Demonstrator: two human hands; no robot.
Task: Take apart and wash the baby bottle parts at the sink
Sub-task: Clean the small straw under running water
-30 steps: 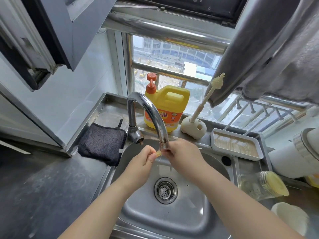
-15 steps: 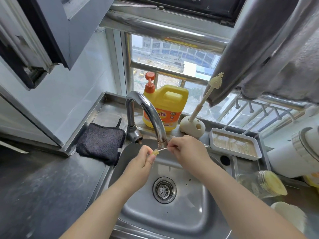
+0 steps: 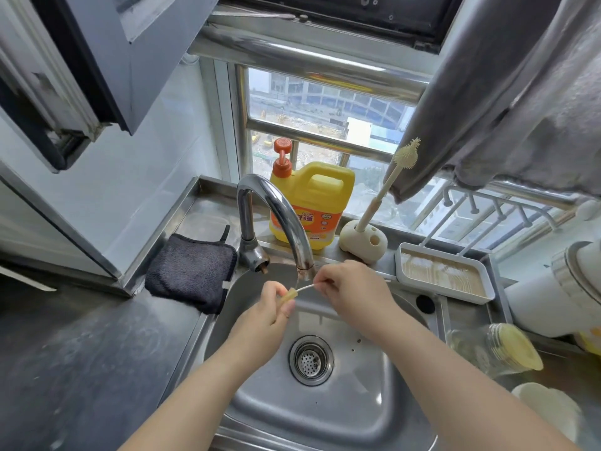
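Steel sink (image 3: pixel 357 415) fills your view below the tap (image 3: pixel 286 219). Just under the spout, your left hand (image 3: pixel 263 320) pinches a small, soft yellowish tube (image 3: pixel 288 295), while your right hand (image 3: pixel 351 294) pinches the thin white brush wire (image 3: pixel 307 287) entering it. Both look light, bendy and probably slippery; hold near the tube's mouth.

Left hand (image 3: pixel 264 315) and right hand (image 3: pixel 349 289) pinch-curled (grip seemingly light), forearms converging.

Small yellowish tube (image 3: pixel 288 295) pinched between left fingers (image 3: pixel 283 304); thin pale brush (image 3: pixel 305 288) poking from its end, arching across to right fingers (image 3: pixel 326 283).
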